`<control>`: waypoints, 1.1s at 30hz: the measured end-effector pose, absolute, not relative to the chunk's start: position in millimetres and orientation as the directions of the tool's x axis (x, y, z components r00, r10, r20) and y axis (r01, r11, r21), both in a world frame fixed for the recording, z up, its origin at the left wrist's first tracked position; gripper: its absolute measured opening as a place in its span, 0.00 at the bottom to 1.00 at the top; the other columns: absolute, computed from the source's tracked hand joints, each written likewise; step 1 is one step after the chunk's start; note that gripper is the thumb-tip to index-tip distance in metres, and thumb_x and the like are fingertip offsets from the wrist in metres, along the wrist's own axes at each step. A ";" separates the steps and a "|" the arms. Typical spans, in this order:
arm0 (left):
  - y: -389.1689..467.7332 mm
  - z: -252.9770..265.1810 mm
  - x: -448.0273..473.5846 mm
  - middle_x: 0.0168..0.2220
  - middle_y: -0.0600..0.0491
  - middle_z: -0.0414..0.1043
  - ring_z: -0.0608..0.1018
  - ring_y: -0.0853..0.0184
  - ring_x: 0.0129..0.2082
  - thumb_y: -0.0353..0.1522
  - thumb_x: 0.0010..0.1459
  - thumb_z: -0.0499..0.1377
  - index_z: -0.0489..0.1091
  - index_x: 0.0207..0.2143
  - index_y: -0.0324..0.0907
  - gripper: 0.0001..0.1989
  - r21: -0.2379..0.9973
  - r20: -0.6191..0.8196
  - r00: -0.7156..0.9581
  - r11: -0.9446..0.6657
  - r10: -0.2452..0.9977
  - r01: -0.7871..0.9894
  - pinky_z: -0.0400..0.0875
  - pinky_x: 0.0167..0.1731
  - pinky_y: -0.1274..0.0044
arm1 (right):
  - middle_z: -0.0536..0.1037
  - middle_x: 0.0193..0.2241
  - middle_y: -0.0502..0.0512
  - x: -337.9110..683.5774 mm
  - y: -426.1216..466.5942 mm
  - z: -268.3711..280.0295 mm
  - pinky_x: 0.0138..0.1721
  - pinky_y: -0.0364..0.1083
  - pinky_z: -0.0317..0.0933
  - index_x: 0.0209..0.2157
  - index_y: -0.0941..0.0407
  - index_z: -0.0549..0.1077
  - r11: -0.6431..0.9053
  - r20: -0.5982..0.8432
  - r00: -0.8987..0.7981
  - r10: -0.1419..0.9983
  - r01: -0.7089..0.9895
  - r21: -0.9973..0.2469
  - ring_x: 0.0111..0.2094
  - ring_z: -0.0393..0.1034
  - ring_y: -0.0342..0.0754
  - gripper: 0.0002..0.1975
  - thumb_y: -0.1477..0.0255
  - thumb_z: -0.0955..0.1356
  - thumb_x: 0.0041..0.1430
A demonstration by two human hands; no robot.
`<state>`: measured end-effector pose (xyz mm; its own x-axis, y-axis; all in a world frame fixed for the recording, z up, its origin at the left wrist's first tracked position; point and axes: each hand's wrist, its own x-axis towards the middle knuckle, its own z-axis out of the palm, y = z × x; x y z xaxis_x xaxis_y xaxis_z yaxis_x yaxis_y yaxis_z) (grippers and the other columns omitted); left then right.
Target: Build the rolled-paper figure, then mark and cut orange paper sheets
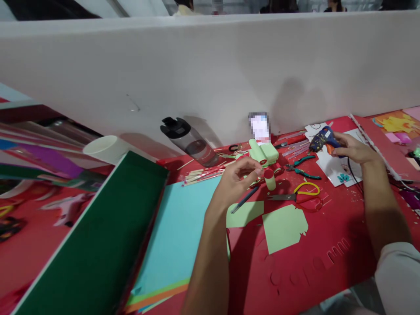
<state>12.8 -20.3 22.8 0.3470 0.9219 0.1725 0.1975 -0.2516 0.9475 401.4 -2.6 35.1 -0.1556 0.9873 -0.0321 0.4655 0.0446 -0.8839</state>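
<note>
My right hand (354, 148) is wrapped round the handle of a dark blue hot glue gun (321, 139), whose cord hangs down over white paper sheets. My left hand (239, 178) is closed in a pinch; what its fingertips hold, if anything, is too small to make out. Just beside those fingertips stands a small pale green paper cylinder (270, 180) with a red top. Behind it sits a light green paper model (264, 153) made of rolled and boxy parts. A dark pen (244, 200) lies below my left hand, partly over a pale green paper strip (249, 215).
Yellow-and-red-handled scissors (295, 197) and teal-handled pliers (303, 170) lie between my hands. Nearer is cut green paper (285, 227). A smartphone (260, 127) and a water bottle (192, 142) lean against the white partition (210, 74). Blue sheets (173, 232) and a green board (98, 245) are left.
</note>
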 end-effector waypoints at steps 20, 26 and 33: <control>-31.3 17.0 40.8 0.37 0.52 0.79 0.83 0.64 0.39 0.32 0.62 0.62 0.70 0.41 0.44 0.05 0.953 0.169 0.426 -0.257 0.889 0.159 0.76 0.40 0.71 | 0.76 0.29 0.50 253.3 -28.0 7.9 0.24 0.45 0.62 0.36 0.53 0.77 -0.052 -0.040 -0.308 0.951 -0.031 -0.998 0.24 0.66 0.43 0.15 0.60 0.79 0.53; -31.2 14.7 46.1 0.35 0.53 0.78 0.82 0.63 0.37 0.31 0.60 0.62 0.70 0.39 0.44 0.04 0.959 0.139 0.396 -0.223 0.908 0.174 0.76 0.37 0.72 | 0.76 0.25 0.49 251.2 -30.8 15.9 0.30 0.48 0.66 0.33 0.54 0.78 -0.003 -0.013 -0.294 0.956 0.034 -0.999 0.25 0.68 0.45 0.14 0.62 0.80 0.51; -30.9 15.7 41.0 0.36 0.51 0.79 0.82 0.63 0.38 0.33 0.63 0.61 0.70 0.40 0.44 0.04 0.953 0.113 0.418 -0.218 0.901 0.211 0.76 0.38 0.71 | 0.75 0.24 0.49 250.0 -30.8 11.9 0.27 0.47 0.65 0.33 0.54 0.76 -0.019 -0.022 -0.247 0.969 0.016 -1.000 0.24 0.67 0.45 0.12 0.64 0.79 0.53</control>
<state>41.0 -30.9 15.7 0.4181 0.9013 0.1133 0.2113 -0.2177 0.9529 250.0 -30.8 11.9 -0.2473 0.9687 -0.0223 0.0157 -0.0190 -0.9997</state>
